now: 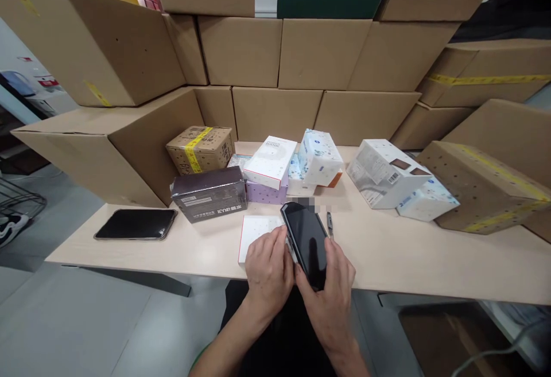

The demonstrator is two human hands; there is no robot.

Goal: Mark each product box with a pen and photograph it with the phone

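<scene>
A dark smartphone (pixel 306 242) is held tilted above the front edge of the table, its black screen facing up. My right hand (pixel 333 288) is closed round its lower right side, with the thumb at the lower left edge. Against the phone's left side is my left hand (pixel 267 271), its fingers curled; what they grip is hidden, though a pale sliver shows between hand and phone. Partly behind the left hand, a flat white box (pixel 256 232) lies on the table. A pen-like grey item (pixel 329 225) lies just beyond the right hand.
Another phone (pixel 135 224) lies at the table's left. Behind my hands stand a dark box (pixel 210 193), a white box (pixel 271 162) on a purple box (pixel 267 192), and blue-patterned boxes (pixel 318 156). White cartons (pixel 379 173) are at right. Stacked cardboard boxes (pixel 275 114) wall the back.
</scene>
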